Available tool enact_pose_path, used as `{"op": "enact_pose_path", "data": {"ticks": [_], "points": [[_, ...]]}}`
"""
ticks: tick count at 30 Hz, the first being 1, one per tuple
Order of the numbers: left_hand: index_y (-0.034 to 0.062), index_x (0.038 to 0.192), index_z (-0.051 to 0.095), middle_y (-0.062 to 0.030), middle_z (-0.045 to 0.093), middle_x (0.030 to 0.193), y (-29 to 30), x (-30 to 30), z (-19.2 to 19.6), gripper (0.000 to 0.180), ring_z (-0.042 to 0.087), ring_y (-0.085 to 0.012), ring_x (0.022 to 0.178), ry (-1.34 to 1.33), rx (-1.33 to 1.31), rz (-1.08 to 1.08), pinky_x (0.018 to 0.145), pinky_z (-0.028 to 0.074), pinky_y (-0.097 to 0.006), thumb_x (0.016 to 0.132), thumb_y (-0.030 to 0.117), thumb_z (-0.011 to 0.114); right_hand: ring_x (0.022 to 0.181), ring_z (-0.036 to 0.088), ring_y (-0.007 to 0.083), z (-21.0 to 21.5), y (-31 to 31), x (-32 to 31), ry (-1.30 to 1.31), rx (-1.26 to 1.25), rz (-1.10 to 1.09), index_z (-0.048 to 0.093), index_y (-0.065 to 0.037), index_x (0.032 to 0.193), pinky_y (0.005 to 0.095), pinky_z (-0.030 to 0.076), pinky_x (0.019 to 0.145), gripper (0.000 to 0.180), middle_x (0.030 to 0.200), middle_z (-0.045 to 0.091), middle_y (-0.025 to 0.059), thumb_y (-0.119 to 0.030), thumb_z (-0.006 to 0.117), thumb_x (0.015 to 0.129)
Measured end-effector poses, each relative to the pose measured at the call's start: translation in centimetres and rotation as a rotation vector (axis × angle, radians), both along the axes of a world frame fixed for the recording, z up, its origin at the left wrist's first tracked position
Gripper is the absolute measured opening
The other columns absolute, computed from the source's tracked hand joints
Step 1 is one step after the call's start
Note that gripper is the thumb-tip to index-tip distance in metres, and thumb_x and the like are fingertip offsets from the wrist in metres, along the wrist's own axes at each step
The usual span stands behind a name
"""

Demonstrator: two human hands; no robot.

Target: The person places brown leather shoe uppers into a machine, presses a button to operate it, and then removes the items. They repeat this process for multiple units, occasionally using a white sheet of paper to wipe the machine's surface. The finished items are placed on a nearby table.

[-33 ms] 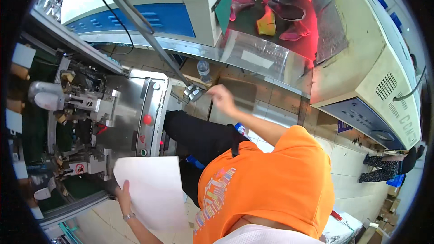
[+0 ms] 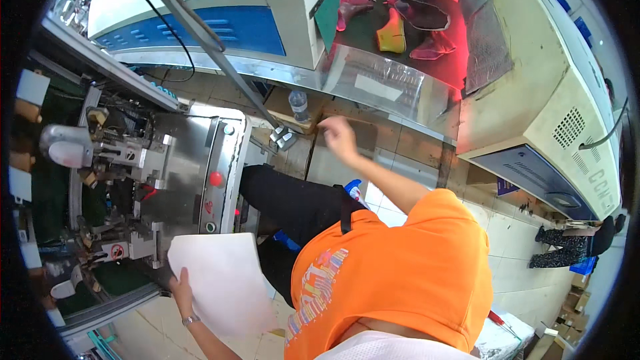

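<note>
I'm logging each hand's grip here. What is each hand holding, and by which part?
The left hand holds a white sheet by its lower left edge. The right hand is stretched out over the floor and holds nothing visible.

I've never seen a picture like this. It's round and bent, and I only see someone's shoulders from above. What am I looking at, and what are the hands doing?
There is no robot here. A person wears a wide fisheye camera on the head, looking down, so straight edges curve. The orange shirt is the wearer's own. The left hand holds a white sheet by its edge, beside a steel machine with a red button. The right hand reaches forward over the tiled floor, empty as far as I can tell, near a plastic bottle. Beyond, shoe parts lie on a lit conveyor. Another person stands at far right.
</note>
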State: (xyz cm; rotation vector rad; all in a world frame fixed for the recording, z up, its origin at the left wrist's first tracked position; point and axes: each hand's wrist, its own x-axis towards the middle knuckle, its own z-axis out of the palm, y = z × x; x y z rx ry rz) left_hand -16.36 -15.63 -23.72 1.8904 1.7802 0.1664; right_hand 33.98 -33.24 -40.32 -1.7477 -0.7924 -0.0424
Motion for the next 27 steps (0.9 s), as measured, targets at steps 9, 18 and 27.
{"op": "enact_pose_path", "data": {"ticks": [9, 18, 27], "points": [[0.0059, 0.122, 0.041, -0.0084, 0.048, 0.117, 3.4, -3.8, -10.7, 0.059, 0.044, -0.0245, 0.108, -1.144, -0.459, 0.564, 0.094, 0.034, -0.04, 0.08, 0.045, 0.056, 0.084, 0.058, 0.0238, -4.2, -9.7, 25.3, 0.199, -0.001, -0.625, 0.06, -0.004, 0.093, 0.0304, 0.045, 0.076, 0.029, 0.09, 0.06, 0.0131, 0.002, 0.047, 0.068], [0.0007, 0.114, 0.044, -0.0103, 0.052, 0.111, 1.6, 4.3, -7.4, 0.048, 0.051, -0.0182, 0.1, -1.256, -0.776, 0.507, 0.083, 0.044, -0.031, 0.087, 0.04, 0.047, 0.09, 0.054, 0.0285, -1.9, -5.8, 38.0, -0.025, -0.164, -0.718, 0.058, -0.009, 0.097, 0.0365, 0.044, 0.078, 0.029, 0.095, 0.056, 0.0111, -0.005, 0.053, 0.069], [-0.0069, 0.113, 0.045, -0.0165, 0.055, 0.107, -0.3, 5.9, -11.4, 0.03, 0.057, -0.02, 0.095, -1.881, -0.479, 0.85, 0.077, 0.052, -0.026, 0.09, 0.012, 0.041, 0.12, 0.031, 0.0367, -2.3, -3.6, 48.3, -0.145, -0.825, -0.584, 0.052, -0.013, 0.11, 0.0523, 0.033, 0.091, 0.038, 0.131, 0.033, 0.0129, -0.023, 0.055, 0.073]]}}
